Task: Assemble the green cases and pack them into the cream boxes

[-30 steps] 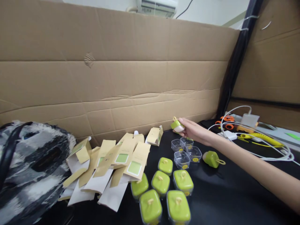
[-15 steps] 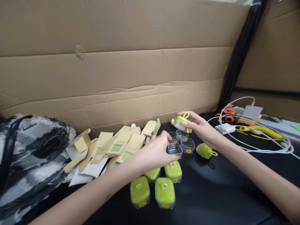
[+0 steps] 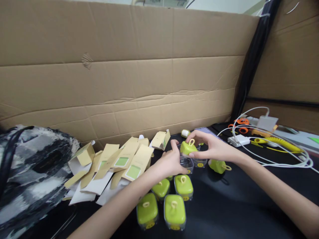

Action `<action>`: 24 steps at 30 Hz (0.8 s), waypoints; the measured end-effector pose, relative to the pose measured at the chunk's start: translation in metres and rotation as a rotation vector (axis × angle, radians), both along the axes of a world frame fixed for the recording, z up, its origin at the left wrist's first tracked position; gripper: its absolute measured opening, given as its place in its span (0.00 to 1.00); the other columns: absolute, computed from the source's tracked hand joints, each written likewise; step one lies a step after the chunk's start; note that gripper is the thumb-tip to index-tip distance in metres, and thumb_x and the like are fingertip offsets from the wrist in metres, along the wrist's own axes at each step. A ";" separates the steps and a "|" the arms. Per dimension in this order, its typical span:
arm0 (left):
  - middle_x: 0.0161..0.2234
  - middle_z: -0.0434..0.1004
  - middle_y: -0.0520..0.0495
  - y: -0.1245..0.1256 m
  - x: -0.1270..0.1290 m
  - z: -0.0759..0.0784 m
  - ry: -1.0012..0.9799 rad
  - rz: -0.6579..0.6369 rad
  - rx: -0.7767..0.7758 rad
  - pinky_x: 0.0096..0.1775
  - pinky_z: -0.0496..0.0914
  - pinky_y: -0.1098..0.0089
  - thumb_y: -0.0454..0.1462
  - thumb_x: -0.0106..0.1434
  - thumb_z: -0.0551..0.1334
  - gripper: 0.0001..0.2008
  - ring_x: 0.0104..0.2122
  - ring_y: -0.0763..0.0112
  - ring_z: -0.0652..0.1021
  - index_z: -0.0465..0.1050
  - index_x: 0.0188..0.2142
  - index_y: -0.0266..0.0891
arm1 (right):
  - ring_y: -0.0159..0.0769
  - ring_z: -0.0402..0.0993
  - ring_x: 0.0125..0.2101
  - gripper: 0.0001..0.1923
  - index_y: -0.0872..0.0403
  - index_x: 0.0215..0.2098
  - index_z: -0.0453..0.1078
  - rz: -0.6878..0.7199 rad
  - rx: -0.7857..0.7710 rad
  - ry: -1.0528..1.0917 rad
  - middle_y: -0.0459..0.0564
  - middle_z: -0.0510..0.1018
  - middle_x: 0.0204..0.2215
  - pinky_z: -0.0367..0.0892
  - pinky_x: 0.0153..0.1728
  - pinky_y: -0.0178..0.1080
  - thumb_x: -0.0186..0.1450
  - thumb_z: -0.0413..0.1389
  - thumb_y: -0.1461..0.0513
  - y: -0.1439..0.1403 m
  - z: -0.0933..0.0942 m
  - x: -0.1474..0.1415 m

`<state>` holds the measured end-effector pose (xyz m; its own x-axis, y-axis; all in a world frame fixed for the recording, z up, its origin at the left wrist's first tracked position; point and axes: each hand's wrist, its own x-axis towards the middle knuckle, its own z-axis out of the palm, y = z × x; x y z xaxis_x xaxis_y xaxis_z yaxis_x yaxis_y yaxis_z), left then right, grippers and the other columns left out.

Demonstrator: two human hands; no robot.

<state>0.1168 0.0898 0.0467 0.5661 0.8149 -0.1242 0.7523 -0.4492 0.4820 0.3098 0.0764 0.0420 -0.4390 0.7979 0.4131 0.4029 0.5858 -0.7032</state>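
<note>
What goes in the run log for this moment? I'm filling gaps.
left hand: holds clear box | right hand: holds green lid above it | closed boxes in front

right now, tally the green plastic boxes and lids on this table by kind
closed clear plastic boxes with green lids, in plain view: 4
loose green lids: 2, one in right hand
white-and-green lid-like piece at back: 1
total: 7

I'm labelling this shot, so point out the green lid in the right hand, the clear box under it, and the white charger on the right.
green lid (image 3: 187,148), head view, on its domed top.
clear box (image 3: 186,163), head view, on its front wall.
white charger (image 3: 239,140), head view, on its top face.
</note>
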 end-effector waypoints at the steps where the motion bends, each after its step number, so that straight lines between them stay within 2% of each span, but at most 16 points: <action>1: 0.47 0.78 0.34 0.001 -0.001 -0.003 -0.015 0.004 0.009 0.46 0.70 0.64 0.38 0.52 0.70 0.46 0.49 0.50 0.78 0.43 0.61 0.30 | 0.38 0.72 0.39 0.16 0.54 0.41 0.68 0.009 -0.004 -0.050 0.47 0.74 0.38 0.68 0.43 0.46 0.58 0.65 0.58 0.000 -0.001 -0.001; 6: 0.46 0.78 0.31 0.002 -0.007 -0.008 -0.038 0.021 0.015 0.45 0.70 0.62 0.40 0.51 0.72 0.50 0.49 0.46 0.78 0.41 0.62 0.27 | 0.39 0.74 0.41 0.16 0.54 0.45 0.70 0.039 -0.041 -0.228 0.48 0.77 0.41 0.68 0.44 0.47 0.59 0.64 0.60 0.000 -0.006 -0.006; 12: 0.50 0.76 0.29 -0.001 -0.008 -0.008 -0.001 0.031 0.028 0.45 0.71 0.60 0.40 0.51 0.72 0.47 0.50 0.43 0.77 0.45 0.62 0.29 | 0.40 0.74 0.42 0.15 0.55 0.44 0.69 0.036 -0.040 -0.334 0.49 0.77 0.42 0.69 0.44 0.48 0.62 0.63 0.58 0.003 -0.016 -0.009; 16: 0.49 0.77 0.33 0.000 -0.007 -0.010 0.019 0.012 0.046 0.47 0.71 0.58 0.39 0.52 0.72 0.48 0.49 0.47 0.78 0.44 0.63 0.28 | 0.40 0.74 0.41 0.17 0.55 0.42 0.70 0.048 -0.020 -0.392 0.48 0.77 0.39 0.69 0.43 0.47 0.61 0.63 0.53 0.005 -0.021 -0.009; 20: 0.49 0.76 0.39 0.001 -0.007 -0.009 0.058 -0.016 0.055 0.49 0.71 0.53 0.41 0.58 0.69 0.38 0.47 0.54 0.78 0.53 0.63 0.36 | 0.42 0.71 0.44 0.18 0.55 0.38 0.71 0.017 0.041 -0.444 0.50 0.74 0.42 0.66 0.47 0.49 0.58 0.65 0.52 0.002 -0.023 -0.012; 24: 0.49 0.75 0.42 0.000 -0.007 -0.005 0.094 -0.043 0.066 0.49 0.71 0.51 0.40 0.64 0.64 0.26 0.47 0.56 0.77 0.61 0.59 0.38 | 0.43 0.69 0.45 0.11 0.55 0.35 0.71 -0.048 0.112 -0.482 0.50 0.72 0.41 0.64 0.49 0.52 0.60 0.63 0.56 -0.005 -0.022 -0.018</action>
<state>0.1098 0.0900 0.0414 0.5893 0.7982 -0.1249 0.7719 -0.5106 0.3787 0.2921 0.0711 0.0199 -0.5649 0.7841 0.2570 0.6950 0.6200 -0.3641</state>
